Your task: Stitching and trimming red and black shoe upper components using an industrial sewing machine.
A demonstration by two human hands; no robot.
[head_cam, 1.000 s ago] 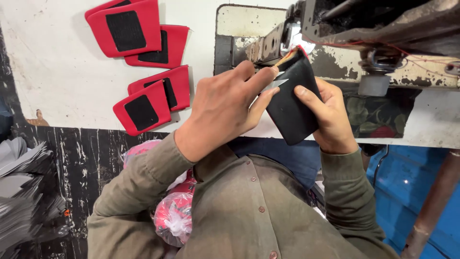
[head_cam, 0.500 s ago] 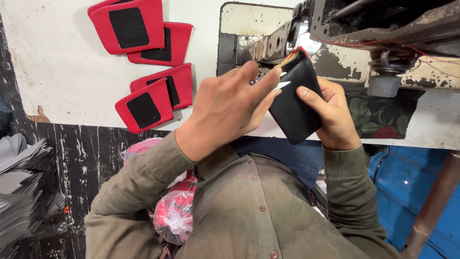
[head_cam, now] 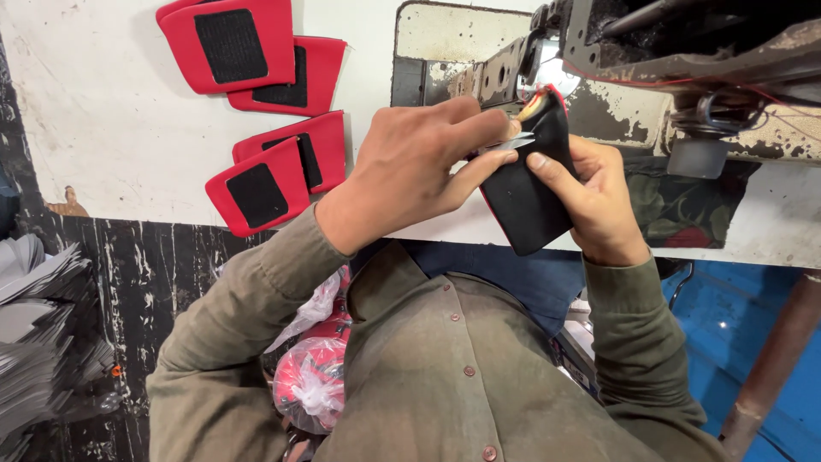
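The black piece (head_cam: 526, 201) with its red edge stood almost upright at the front edge of the white worktable (head_cam: 103, 137), held up against the underside of the worn sewing machine (head_cam: 684, 60), its top corner right beside the machine's lit needle area. The right hand (head_cam: 599, 205) cupped it from behind and from the side, thumb laid flat across the black face and the other fingers curled round the back — closed on it, not loosely. The left hand (head_cam: 410, 167) came in from the other side with its fingers drawn together at the top corner, where a small bright sliver sat between the fingertips (head_cam: 505, 128); whether that was a blade, a tag or a bit of the piece itself could not be told, and the grip there was a tight pinch rather than an open hand. Both olive sleeves (head_cam: 256, 316) reached up from below. On the table to the left, well apart from the hands, lay four red pads with black patches (head_cam: 256, 192) — two overlapping near the top, two overlapping lower down. Beneath the table edge sat a clear plastic bag of red items (head_cam: 308, 381), and a stack of grey sheets (head_cam: 38, 334) stood at the far left.
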